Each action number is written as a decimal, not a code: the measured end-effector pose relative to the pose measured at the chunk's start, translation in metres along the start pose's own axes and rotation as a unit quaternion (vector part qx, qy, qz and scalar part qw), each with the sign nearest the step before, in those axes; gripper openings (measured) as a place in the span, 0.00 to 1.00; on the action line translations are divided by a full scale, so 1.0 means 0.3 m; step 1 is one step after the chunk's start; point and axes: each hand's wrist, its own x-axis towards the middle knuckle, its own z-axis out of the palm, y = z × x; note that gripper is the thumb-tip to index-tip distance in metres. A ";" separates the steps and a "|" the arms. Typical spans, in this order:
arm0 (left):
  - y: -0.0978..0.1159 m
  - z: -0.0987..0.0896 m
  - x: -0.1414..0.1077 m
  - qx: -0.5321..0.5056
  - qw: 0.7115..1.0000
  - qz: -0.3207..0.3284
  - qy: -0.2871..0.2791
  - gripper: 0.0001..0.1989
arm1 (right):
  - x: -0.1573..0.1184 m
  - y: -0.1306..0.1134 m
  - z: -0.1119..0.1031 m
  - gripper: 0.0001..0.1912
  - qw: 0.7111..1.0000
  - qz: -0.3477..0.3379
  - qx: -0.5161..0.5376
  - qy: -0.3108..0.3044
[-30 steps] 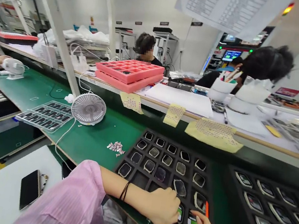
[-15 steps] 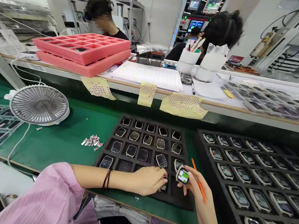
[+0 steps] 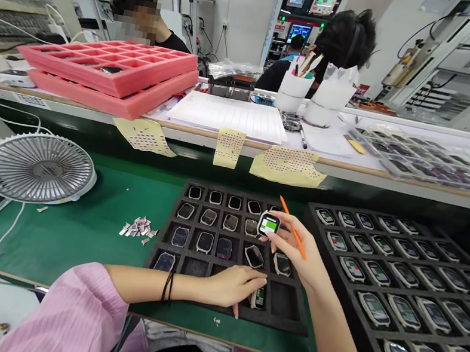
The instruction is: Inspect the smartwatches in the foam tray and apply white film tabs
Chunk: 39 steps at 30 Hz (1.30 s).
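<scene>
Above the upper right part of a black foam tray (image 3: pixel 198 254), my right hand (image 3: pixel 295 247) holds a watch (image 3: pixel 269 224) whose screen shows green and white. An orange stick (image 3: pixel 293 229) is also held in that hand, pointing up and left. My left hand (image 3: pixel 233 288) rests over the tray's lower part, fingers stretched apart, beside another lit watch (image 3: pixel 259 297) in its compartment. The left fingertips lie at that watch's upper left edge. Dark-screened watches sit in the tray's upper rows. Several lower compartments are bare or partly hidden by my left hand.
A second black tray (image 3: pixel 371 333) of watches lies right. Small silvery pieces (image 3: pixel 139 228) and a round fan (image 3: pixel 41 166) are at left. A shelf ahead bears pink foam trays (image 3: pixel 108 71), papers (image 3: pixel 230 115) and white cups (image 3: pixel 294 92). Two people sit beyond it; another is farther back.
My right hand has moved up and left with the watch and orange stick. My left hand has shifted slightly, its fingers more stretched, showing more of the lower watch. The view has turned slightly right.
</scene>
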 end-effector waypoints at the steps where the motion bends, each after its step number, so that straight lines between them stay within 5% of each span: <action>1: 0.003 0.000 -0.001 -0.026 1.000 -0.007 -0.001 0.27 | 0.020 -0.013 0.009 0.18 1.000 -0.005 -0.005 0.000; 4: 0.022 0.001 -0.010 -0.038 0.999 -0.025 0.002 0.25 | 0.073 -0.042 0.033 0.16 1.000 -0.022 -0.014 -0.003; 10: 0.043 -0.003 -0.002 0.160 0.987 -0.001 -0.015 0.32 | 0.158 -0.051 0.066 0.12 1.000 -0.020 -0.010 0.005; 15: 0.007 -0.029 0.004 0.057 0.998 -0.025 -0.026 0.35 | 0.192 -0.067 0.080 0.13 0.999 -0.021 0.003 -0.028; 21: 0.099 -0.204 -0.128 -0.110 0.992 0.036 0.043 0.29 | 0.214 -0.068 0.067 0.15 0.997 -0.049 -0.016 -0.052; 26: 0.223 -0.345 -0.200 -0.136 0.974 0.085 0.159 0.28 | 0.235 -0.045 0.065 0.16 0.997 -0.054 -0.020 -0.045; 33: 0.206 -0.402 -0.138 -0.130 0.941 0.120 0.289 0.21 | 0.239 -0.033 0.065 0.14 0.997 -0.045 -0.012 -0.062; 39: 0.188 -0.423 -0.126 -0.142 0.927 0.110 0.330 0.16 | 0.232 -0.013 0.071 0.15 0.998 -0.033 -0.011 -0.048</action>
